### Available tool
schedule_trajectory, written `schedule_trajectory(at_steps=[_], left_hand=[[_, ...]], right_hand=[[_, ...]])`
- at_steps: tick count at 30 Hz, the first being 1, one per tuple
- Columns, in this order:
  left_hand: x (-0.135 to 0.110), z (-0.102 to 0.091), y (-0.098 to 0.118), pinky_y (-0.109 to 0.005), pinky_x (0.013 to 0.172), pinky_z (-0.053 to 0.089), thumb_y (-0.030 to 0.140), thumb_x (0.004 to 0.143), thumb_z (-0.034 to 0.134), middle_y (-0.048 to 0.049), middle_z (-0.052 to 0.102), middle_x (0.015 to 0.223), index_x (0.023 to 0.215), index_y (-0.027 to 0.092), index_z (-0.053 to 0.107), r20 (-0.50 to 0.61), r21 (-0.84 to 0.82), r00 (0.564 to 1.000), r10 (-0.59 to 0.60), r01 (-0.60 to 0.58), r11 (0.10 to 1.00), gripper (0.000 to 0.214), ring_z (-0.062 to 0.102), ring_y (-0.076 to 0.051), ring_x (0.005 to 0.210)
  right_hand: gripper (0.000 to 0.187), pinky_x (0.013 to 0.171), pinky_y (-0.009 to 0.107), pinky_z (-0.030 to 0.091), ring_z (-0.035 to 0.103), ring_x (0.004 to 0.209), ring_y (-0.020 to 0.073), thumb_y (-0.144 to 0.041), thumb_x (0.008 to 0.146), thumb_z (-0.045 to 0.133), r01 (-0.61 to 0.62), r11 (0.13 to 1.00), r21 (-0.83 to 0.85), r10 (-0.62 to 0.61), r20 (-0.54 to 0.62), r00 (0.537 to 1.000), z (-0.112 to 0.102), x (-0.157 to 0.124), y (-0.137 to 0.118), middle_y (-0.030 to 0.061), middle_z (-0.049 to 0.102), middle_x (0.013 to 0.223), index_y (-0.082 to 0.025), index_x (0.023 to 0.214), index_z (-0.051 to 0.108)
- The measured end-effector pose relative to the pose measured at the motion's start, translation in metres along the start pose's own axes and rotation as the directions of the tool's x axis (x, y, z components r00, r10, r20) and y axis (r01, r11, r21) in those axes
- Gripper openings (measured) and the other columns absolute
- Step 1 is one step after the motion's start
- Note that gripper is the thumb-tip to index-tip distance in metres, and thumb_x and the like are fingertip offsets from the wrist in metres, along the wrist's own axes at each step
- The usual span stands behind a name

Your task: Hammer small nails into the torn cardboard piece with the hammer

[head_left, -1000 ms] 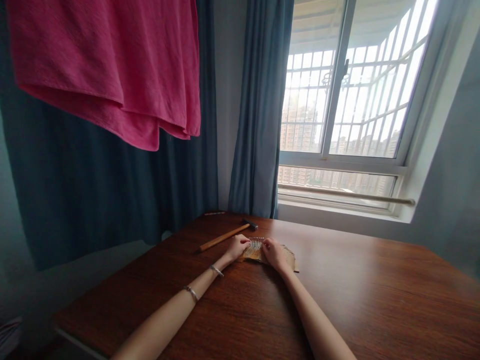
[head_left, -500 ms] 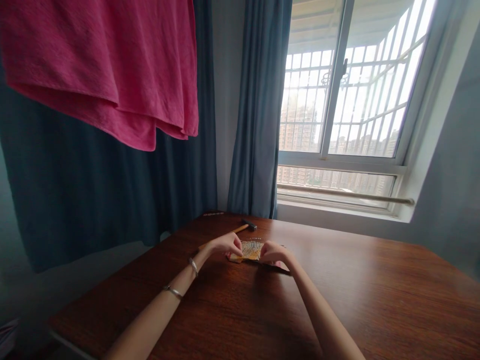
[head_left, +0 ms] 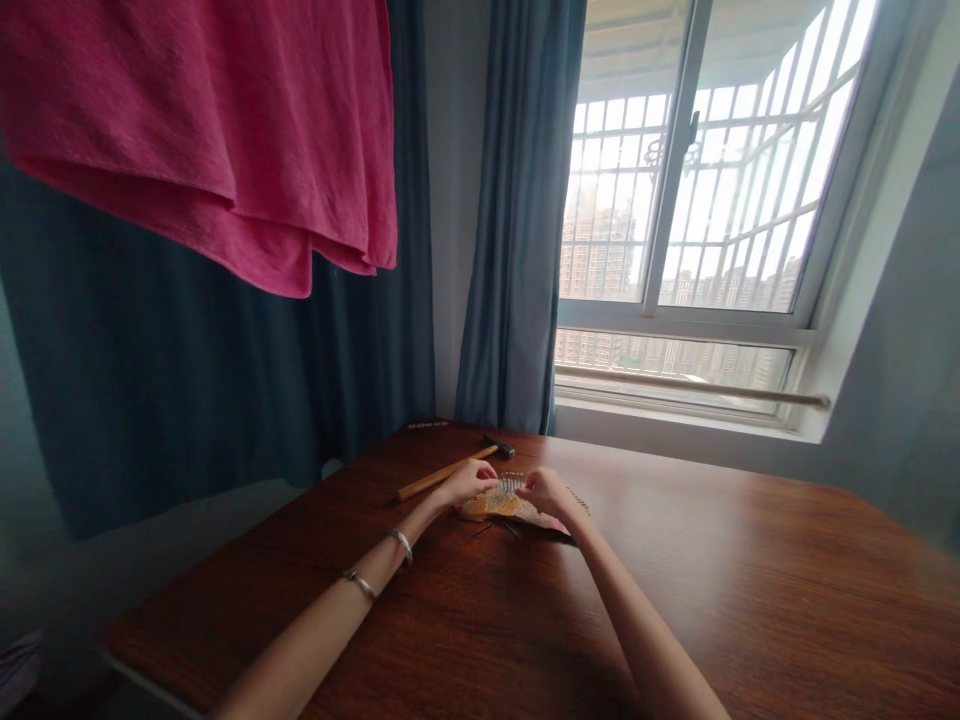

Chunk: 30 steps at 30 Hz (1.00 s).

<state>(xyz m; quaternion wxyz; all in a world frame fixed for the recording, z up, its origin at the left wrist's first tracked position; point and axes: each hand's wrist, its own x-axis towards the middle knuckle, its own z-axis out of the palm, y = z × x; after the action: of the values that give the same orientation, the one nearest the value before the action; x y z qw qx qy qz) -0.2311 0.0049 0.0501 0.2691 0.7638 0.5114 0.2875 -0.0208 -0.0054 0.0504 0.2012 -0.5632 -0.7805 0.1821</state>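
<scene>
A flat, fan-shaped wooden board studded with thin metal pins is tilted a little above the dark wooden table. My left hand grips its left edge with curled fingers. My right hand pinches its right side near the pins. Two bracelets sit on my left forearm. A few thin dark pins lie on the table just under the board.
A hammer with a wooden handle and dark head lies just behind my left hand. A pink cloth hangs overhead at the left. Blue curtains and a barred window stand behind the table. A small dark strip lies at the table's far edge.
Both hands raised the board off the table, turned it, then brought it lower again. Thin pins now show on the table beneath it.
</scene>
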Motion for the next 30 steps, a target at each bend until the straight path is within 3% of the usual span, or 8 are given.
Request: schedule_trajectory(at_steps=[4,11,18,23,24,26,28,30], left_hand=[[0.009,0.023,-0.009,-0.026,0.07,0.047,0.028,0.069,0.056,-0.0087,0.07,0.085,0.085,0.01,0.069,-0.202,-0.061,0.977,0.065,-0.079,0.995,0.028,0.062,-0.019,0.078],[0.017,0.046,-0.025,-0.028,0.074,0.048,0.029,0.07,0.055,-0.0076,0.071,0.085,0.083,0.012,0.072,-0.274,-0.048,0.961,0.032,-0.047,0.998,0.026,0.064,-0.019,0.08],[0.014,0.044,-0.011,-0.025,0.06,0.045,0.031,0.074,0.054,-0.0064,0.069,0.069,0.087,0.01,0.072,-0.288,-0.068,0.957,-0.041,0.022,0.997,0.03,0.062,-0.017,0.063],[0.008,0.02,0.007,-0.024,0.06,0.046,0.03,0.07,0.058,-0.0091,0.07,0.078,0.082,0.01,0.071,-0.316,-0.047,0.948,-0.036,0.022,0.999,0.026,0.062,-0.018,0.071],[0.006,0.012,0.008,-0.023,0.058,0.045,0.029,0.069,0.059,-0.0081,0.069,0.075,0.08,0.01,0.071,-0.278,-0.013,0.959,-0.052,0.05,0.999,0.025,0.062,-0.018,0.069],[0.001,-0.002,0.009,-0.023,0.05,0.043,0.03,0.067,0.06,-0.0043,0.065,0.061,0.08,0.011,0.071,-0.065,0.026,0.987,-0.149,0.151,0.988,0.026,0.058,-0.015,0.054],[-0.005,-0.011,0.007,-0.021,0.045,0.04,0.029,0.062,0.062,-0.0015,0.06,0.052,0.076,0.011,0.071,0.209,0.063,0.958,-0.198,0.189,0.98,0.024,0.054,-0.013,0.047],[-0.01,-0.012,0.005,-0.02,0.043,0.037,0.026,0.057,0.065,-0.0006,0.058,0.05,0.069,0.011,0.07,0.37,0.123,0.909,-0.195,0.16,0.979,0.019,0.051,-0.012,0.045]], right_hand=[[0.022,0.069,0.022,0.041,0.06,0.081,0.0165,-0.024,0.083,0.048,0.021,1.0,0.021,-0.016,-0.233,0.972,0.014,0.008,0.008,0.0106,0.069,0.092,-0.014,0.089,0.068],[0.018,0.069,0.02,0.039,0.06,0.076,0.0142,-0.017,0.08,0.05,0.076,0.995,0.06,-0.054,-0.313,0.948,0.041,0.007,0.016,0.0043,0.067,0.087,-0.022,0.078,0.067],[0.018,0.069,0.023,0.039,0.059,0.078,0.0154,-0.021,0.084,0.044,0.049,0.992,0.117,-0.004,-0.355,0.935,0.048,0.005,0.014,0.0057,0.067,0.087,-0.021,0.083,0.062],[0.024,0.064,0.021,0.041,0.06,0.074,0.013,-0.026,0.087,0.038,0.031,0.984,0.175,0.02,-0.285,0.958,0.031,0.009,0.01,0.0056,0.067,0.086,-0.019,0.093,0.06],[0.022,0.062,0.02,0.041,0.06,0.073,0.0129,-0.026,0.085,0.041,0.032,0.983,0.182,0.014,-0.244,0.97,0.026,0.01,0.009,0.0056,0.067,0.084,-0.018,0.089,0.061],[0.016,0.054,0.019,0.04,0.06,0.063,0.0127,-0.027,0.079,0.051,0.034,0.981,0.192,-0.013,-0.114,0.993,0.017,0.009,0.008,0.004,0.067,0.072,-0.017,0.078,0.064],[0.011,0.046,0.019,0.038,0.056,0.05,0.0116,-0.026,0.069,0.062,0.033,0.979,0.199,-0.046,0.062,0.997,0.012,0.005,0.005,0.0005,0.062,0.054,-0.017,0.063,0.065],[0.011,0.041,0.019,0.036,0.052,0.042,0.0107,-0.023,0.061,0.067,0.025,0.978,0.205,-0.07,0.214,0.974,0.013,-0.001,0.001,-0.0016,0.057,0.043,-0.018,0.052,0.063]])
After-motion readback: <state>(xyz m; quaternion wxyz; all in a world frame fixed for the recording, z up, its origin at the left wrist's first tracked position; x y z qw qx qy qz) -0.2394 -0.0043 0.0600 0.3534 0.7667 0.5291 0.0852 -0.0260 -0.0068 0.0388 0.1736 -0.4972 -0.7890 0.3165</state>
